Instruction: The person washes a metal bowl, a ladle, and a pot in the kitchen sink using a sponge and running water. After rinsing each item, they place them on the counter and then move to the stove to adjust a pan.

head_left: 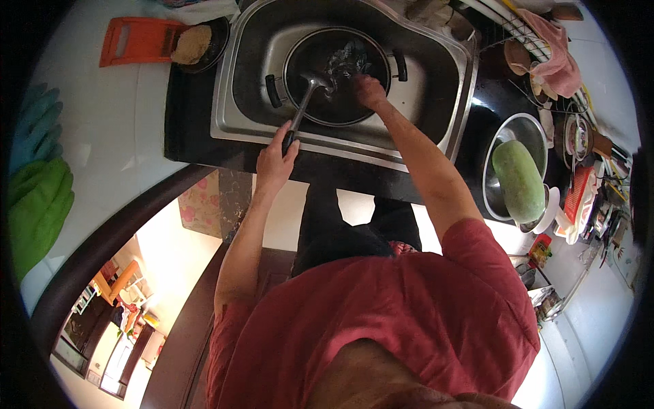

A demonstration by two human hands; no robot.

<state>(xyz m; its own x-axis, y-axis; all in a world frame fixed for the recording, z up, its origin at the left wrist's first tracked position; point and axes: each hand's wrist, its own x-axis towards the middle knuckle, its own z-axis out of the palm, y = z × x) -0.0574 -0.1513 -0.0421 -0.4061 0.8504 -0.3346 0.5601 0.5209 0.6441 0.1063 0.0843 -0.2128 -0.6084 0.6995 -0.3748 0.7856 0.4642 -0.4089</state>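
A wide dark pot (303,65) with two black side handles sits in the steel sink (426,112). Glinting liquid, probably water, shows inside it. My left hand (277,158) is wrapped around the black handle of a metal ladle (304,103), whose head lies over the pot's interior. Over the pot's right side is my right hand (370,92), its fingers curled closed and pointing down toward the glinting patch. Whatever those fingers may hold is hidden and somewhat blurred.
On the right counter, a green winter melon (519,180) rests in a steel bowl (492,153). An orange slicer-like board (139,41) and a tan sponge-like lump (193,45) lie at far left. Green gloves (39,211) hang on the left wall; a pink cloth (555,58) hangs at right.
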